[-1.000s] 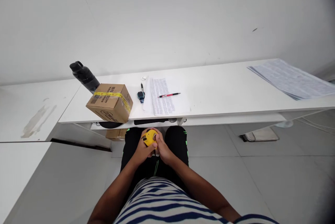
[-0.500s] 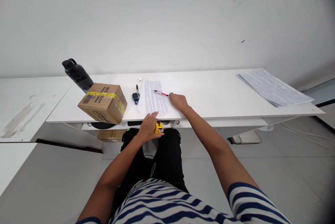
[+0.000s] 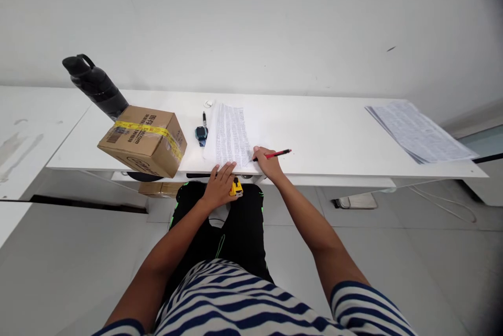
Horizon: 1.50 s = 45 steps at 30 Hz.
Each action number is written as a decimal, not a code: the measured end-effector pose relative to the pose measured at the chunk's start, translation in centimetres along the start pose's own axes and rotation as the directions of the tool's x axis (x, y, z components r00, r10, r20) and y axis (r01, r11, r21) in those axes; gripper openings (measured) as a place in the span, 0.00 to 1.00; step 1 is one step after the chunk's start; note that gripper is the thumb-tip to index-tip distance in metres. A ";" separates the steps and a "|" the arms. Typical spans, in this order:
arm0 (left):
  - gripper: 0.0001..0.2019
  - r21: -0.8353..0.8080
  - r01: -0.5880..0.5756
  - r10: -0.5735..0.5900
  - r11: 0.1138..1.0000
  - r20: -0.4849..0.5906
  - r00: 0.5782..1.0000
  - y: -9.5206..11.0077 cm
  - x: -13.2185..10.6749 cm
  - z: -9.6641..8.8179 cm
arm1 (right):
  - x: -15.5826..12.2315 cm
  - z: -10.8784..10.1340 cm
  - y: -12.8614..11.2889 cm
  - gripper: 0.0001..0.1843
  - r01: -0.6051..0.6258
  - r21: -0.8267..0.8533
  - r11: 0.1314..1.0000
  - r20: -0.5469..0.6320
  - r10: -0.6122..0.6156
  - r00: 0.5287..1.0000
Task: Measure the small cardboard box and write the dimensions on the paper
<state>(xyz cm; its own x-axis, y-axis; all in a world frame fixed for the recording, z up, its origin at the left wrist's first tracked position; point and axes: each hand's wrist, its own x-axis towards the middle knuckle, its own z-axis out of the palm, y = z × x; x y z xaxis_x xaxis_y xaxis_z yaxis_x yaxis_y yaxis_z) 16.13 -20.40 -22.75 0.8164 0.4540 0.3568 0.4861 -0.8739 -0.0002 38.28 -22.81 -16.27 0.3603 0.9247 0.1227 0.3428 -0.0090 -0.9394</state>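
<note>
My right hand (image 3: pixel 268 162) is closed on a red pen (image 3: pixel 275 154), its tip near the lower right corner of a printed sheet of paper (image 3: pixel 231 134) on the white desk (image 3: pixel 322 137). My left hand (image 3: pixel 220 185) grips a small yellow tape measure (image 3: pixel 236 187) at the desk's front edge, with its fingertips lying on the bottom of the sheet. I sit with my black trousers under the desk.
A cardboard box (image 3: pixel 143 139) with yellow tape stands at the left, with a black bottle (image 3: pixel 94 85) behind it. A blue watch (image 3: pixel 201 133) and a dark pen (image 3: pixel 204 117) lie left of the sheet. A stack of papers (image 3: pixel 418 131) is at the far right.
My hands parted from the tape measure in my lap. The right hand reached to the desk, picked up the red pen and drew it to the sheet's near edge. The left carried the tape measure to the desk edge.
</note>
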 end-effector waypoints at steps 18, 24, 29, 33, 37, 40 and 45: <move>0.29 -0.150 0.072 -0.067 0.986 0.038 0.997 0.2 -0.1 1.1 | 0.0 0.1 -0.7 0.23 -0.046 -0.059 0.997 0.062 0.049 0.997; 0.28 -0.139 0.062 -0.061 0.988 0.010 0.998 0.1 -0.2 1.2 | -0.1 0.1 -0.7 0.23 -0.043 -0.040 0.998 0.070 0.046 0.996; 0.28 -0.175 0.070 -0.069 0.982 0.007 0.998 0.0 -0.2 1.1 | -0.1 0.2 -0.5 0.23 -0.038 -0.028 0.999 0.009 0.038 0.999; 0.27 -0.152 0.073 -0.072 0.986 0.017 0.997 0.1 -0.1 1.0 | 0.0 0.2 -0.4 0.23 -0.028 -0.034 0.999 0.052 0.029 0.998; 0.27 -0.177 0.080 -0.078 0.981 0.021 0.997 0.2 0.0 0.9 | 0.0 0.2 -0.2 0.22 -0.016 -0.036 0.999 0.050 0.017 0.999; 0.27 -0.179 0.079 -0.082 0.981 -0.005 0.997 0.1 -0.1 1.1 | 0.0 0.2 -0.2 0.25 -0.002 -0.040 0.999 0.048 0.004 0.999; 0.26 -0.152 0.034 -0.039 0.988 -0.030 0.999 -0.2 -0.3 1.3 | -0.1 0.1 0.0 0.23 0.005 -0.044 0.999 0.044 -0.003 0.999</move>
<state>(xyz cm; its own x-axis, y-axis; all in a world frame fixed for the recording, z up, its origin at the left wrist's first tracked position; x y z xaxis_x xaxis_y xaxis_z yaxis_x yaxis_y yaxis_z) 16.20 -20.11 -24.02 0.7870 0.4824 0.3846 0.4607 -0.8742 0.1537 38.17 -22.83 -16.28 0.3208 0.9406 0.1109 0.3821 -0.0214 -0.9239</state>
